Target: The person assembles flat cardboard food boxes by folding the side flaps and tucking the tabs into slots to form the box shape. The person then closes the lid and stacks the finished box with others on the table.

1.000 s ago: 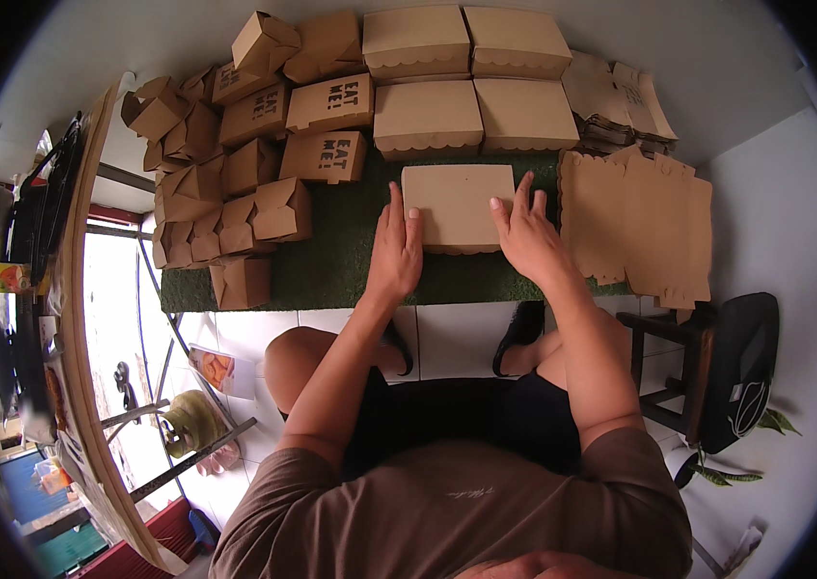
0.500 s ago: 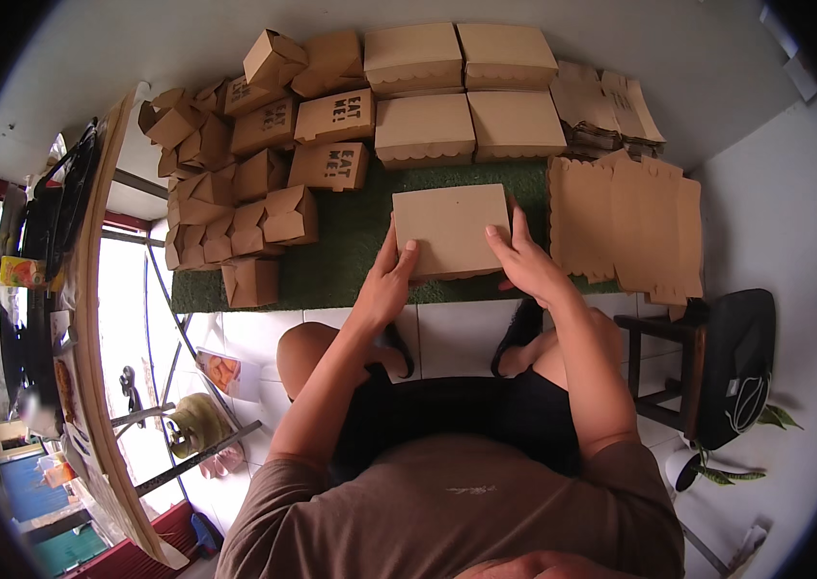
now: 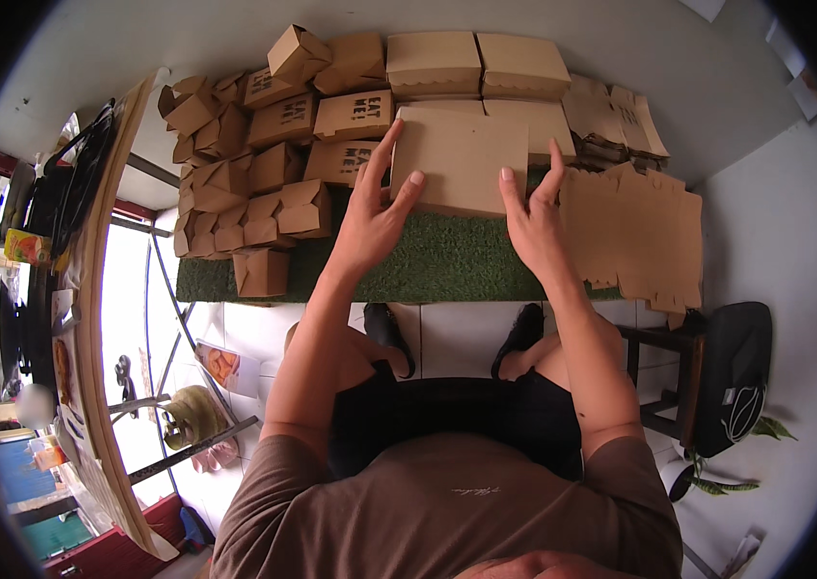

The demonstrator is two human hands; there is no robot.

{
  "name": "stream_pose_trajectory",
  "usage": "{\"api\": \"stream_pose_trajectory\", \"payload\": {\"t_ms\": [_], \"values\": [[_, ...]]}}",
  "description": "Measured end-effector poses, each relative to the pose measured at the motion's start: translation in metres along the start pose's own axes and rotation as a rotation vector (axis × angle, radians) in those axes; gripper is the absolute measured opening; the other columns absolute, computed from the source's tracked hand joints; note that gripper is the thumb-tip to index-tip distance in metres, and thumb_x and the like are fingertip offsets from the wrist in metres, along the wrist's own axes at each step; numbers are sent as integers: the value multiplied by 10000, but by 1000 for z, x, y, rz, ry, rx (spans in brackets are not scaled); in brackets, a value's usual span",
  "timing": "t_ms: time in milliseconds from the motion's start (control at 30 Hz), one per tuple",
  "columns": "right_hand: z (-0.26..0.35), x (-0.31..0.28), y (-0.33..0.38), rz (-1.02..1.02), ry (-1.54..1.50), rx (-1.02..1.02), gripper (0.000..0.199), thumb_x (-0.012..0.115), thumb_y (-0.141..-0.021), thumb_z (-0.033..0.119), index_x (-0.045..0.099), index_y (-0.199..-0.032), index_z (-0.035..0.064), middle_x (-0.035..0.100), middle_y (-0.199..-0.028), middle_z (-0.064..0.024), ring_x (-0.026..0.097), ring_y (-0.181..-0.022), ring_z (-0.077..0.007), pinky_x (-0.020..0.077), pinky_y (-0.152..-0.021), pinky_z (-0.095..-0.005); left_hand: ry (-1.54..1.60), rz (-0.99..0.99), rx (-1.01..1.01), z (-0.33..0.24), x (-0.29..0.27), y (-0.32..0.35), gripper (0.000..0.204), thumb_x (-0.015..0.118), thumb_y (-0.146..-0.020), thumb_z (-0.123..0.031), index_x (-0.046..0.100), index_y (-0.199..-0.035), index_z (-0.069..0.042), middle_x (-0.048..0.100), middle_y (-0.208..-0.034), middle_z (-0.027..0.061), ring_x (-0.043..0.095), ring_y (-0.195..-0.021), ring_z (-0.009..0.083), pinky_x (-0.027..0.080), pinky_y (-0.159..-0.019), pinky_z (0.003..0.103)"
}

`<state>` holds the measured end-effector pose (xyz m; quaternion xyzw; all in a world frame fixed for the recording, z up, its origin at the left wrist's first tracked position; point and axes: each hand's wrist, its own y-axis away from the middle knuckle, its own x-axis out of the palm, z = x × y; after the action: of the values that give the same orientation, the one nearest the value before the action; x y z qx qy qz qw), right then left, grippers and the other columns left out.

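Note:
A closed brown cardboard box [image 3: 462, 159] is between my two hands, raised in front of the stacked boxes and partly covering them. My left hand [image 3: 380, 207] holds its left side, thumb over the near left part of the lid and index finger stretched along the edge. At the right side, my right hand [image 3: 539, 212] has its thumb on the lid's near right corner. Its index finger points up, a little off the box's edge; its other fingers are partly hidden. Larger scalloped-edge boxes [image 3: 433, 63] of similar shape stand stacked behind.
Small folded cartons [image 3: 307, 207] and printed boxes [image 3: 355, 114] crowd the left of the green turf-covered table [image 3: 466, 256]. Flat cardboard sheets [image 3: 630, 232] lie at its right, with more flat stock [image 3: 611, 111] behind. A dark stool [image 3: 664, 376] and black bag [image 3: 736, 376] stand right.
Both hands have carried the cardboard box away from me toward the stacks, and it appears higher. My right index finger has stretched out and away from its side.

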<state>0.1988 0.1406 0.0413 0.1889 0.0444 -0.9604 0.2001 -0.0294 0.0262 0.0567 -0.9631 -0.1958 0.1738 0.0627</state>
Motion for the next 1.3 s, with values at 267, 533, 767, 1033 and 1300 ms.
{"api": "stream_pose_trajectory", "payload": {"t_ms": [267,533,767,1033,1300], "values": [[21,16,-95,8,165,-182,665,459,-1272,539,305,-1854,255,634,-1681,-304,646,-1475,-584,548,-1232,-623,49,-100,45,24,-10,-71,793,711,-1202,-467,391,-1877,-201,490,-1848,195,500,-1683,362,544,-1261,497],[-13,31,-122,-4,331,-338,652,535,-1237,612,482,-1795,280,645,-1579,-330,709,-1359,-586,618,-1107,-640,-472,-91,140,55,-5,-73,894,950,-992,-353,544,-1776,-217,640,-1632,214,617,-1521,440,507,-1302,548],[-37,28,-139,68,282,-437,704,757,-1126,551,582,-1749,273,543,-1650,-259,707,-1350,-487,657,-1045,-579,-451,-87,130,64,-2,-80,873,906,-991,-80,548,-1759,-288,632,-1562,202,718,-1349,437,653,-1115,510],[-51,35,-145,-29,353,-651,754,850,-1059,475,585,-1748,317,468,-1749,-263,678,-1399,-509,652,-1069,-603,-319,-109,118,93,-13,-77,1034,863,-944,125,475,-1805,-296,613,-1588,185,769,-1323,357,726,-1058,464],[-52,38,-145,-39,328,-572,764,833,-1067,495,563,-1763,328,449,-1756,-290,595,-1519,-568,622,-1154,-631,-256,-56,82,112,-18,-79,958,825,-959,74,480,-1805,-210,664,-1506,206,798,-1272,350,719,-1063,463]]}}
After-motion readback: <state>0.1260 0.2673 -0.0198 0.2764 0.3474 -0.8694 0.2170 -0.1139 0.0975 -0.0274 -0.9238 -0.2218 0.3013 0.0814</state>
